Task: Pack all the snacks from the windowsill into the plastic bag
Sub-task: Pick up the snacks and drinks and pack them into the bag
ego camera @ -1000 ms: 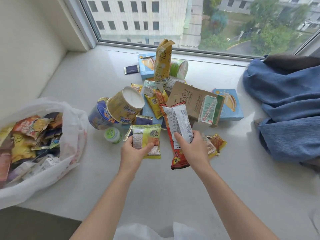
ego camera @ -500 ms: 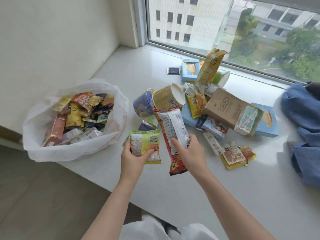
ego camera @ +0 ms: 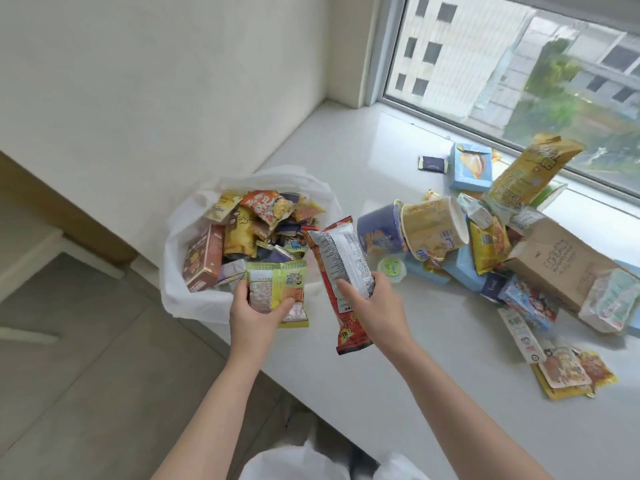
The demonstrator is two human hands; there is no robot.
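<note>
Both packets now sit nearer the plastic bag (ego camera: 180, 292), fingers clamping green packet (ego camera: 277, 289) and red packet (ego camera: 341, 268).

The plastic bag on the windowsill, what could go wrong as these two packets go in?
The plastic bag sits at the windowsill's edge, already heaped; more weight might tip it off. The long red packet in the right hand may slide off the pile. The left hand holds the green packet low, over the rim.

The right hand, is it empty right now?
No, the right hand grips a long red snack packet beside the plastic bag.
</note>
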